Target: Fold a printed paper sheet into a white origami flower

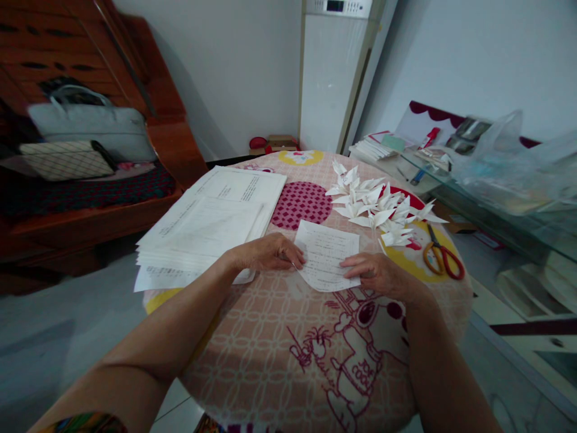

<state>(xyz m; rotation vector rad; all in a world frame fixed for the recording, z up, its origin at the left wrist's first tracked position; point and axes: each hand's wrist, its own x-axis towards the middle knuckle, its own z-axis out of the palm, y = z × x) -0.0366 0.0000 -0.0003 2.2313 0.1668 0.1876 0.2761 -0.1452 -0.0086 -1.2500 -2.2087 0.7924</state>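
Note:
A square sheet of printed paper (327,252) lies on the table between my hands, its corners a little raised. At its left edge, my left hand (273,251) is closed with the fingertips pinching the paper. From the other side, my right hand (376,275) rests its outstretched fingers on the sheet's right edge; its thumb is mostly hidden. Folded white paper cranes (372,201) stand clustered behind my right hand. Scissors (442,255) with orange and red handles lie to the right of that hand. A stack of printed sheets (202,210) is beside my left hand.
The round table wears a pink patterned cloth (252,349). A red dish (408,195) shows partly under the cranes. On the right, a glass-topped stand (496,219) holds papers and a plastic bag (500,162). A wooden bench (166,144) with bags is at left.

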